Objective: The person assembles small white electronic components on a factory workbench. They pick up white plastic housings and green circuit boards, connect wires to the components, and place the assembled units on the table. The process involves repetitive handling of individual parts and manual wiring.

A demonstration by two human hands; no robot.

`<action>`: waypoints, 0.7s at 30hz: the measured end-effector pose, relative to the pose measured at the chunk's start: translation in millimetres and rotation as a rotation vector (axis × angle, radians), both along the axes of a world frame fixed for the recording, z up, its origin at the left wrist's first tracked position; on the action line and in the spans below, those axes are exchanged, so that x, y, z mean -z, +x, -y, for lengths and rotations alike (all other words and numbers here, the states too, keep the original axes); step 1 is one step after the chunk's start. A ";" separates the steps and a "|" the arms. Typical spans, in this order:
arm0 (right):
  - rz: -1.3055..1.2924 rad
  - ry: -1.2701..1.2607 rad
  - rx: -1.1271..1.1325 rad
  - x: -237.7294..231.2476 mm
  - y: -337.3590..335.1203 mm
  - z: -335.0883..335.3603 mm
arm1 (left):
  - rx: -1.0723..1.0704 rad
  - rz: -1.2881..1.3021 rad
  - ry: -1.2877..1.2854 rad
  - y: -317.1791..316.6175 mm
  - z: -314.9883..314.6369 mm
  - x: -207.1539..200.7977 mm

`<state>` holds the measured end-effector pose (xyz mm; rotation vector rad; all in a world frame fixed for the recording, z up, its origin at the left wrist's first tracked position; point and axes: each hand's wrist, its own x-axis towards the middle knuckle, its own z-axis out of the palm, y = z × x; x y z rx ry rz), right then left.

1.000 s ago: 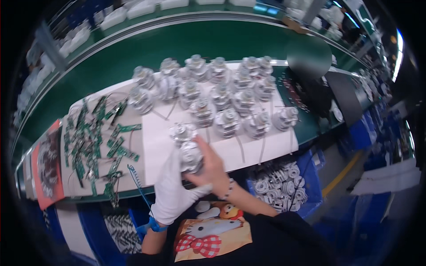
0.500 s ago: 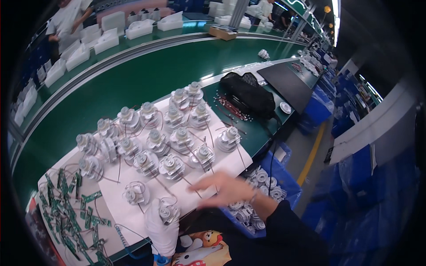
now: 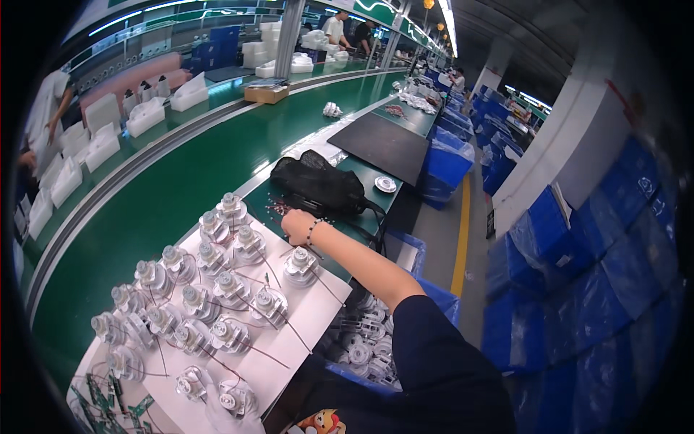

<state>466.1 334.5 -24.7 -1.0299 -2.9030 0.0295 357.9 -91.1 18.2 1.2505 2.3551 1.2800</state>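
My left hand (image 3: 230, 421), in a white glove at the lower edge, holds a white round motor assembly (image 3: 237, 398) with a thin wire. Stretched far forward, my bare right hand (image 3: 297, 226) has its fingers curled down at the small pile of reddish wires (image 3: 278, 207) with white ends. Whatever is between those fingertips is hidden. Several similar white assemblies (image 3: 231, 334) with silvery tops and brown wires stand in rows on a white sheet (image 3: 271, 354). One of them (image 3: 301, 266) stands just nearer than my right hand.
A black mesh bag (image 3: 318, 184) lies beyond my right hand, near a white disc (image 3: 385, 184) and a dark mat (image 3: 379, 145). Green circuit strips (image 3: 97, 401) lie lower left. A blue bin of white parts (image 3: 361, 347) stands below my right arm. Blue crates (image 3: 557, 289) are stacked right.
My right hand has gone from above the sheet's near edge out to the wire pile. The view has swung right and up; my left hand still holds the assembly.
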 end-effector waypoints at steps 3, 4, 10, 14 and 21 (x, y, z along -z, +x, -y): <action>0.035 0.087 0.035 -28.0 -13.0 8.0 | -0.061 -0.163 0.141 -8.6 -1.9 20.0; 0.009 0.124 0.133 -40.2 -16.5 20.8 | -0.053 -0.332 0.195 -9.2 -9.5 9.9; -1.020 -0.243 0.179 -64.6 31.7 52.9 | -0.038 -0.261 0.110 -17.7 3.3 30.8; -1.306 -0.679 -0.126 -82.6 24.0 193.0 | -0.039 -0.264 0.155 -16.8 18.9 36.4; -1.060 -1.358 -0.050 1.2 -1.6 319.4 | -0.039 0.107 0.149 -16.9 20.1 59.4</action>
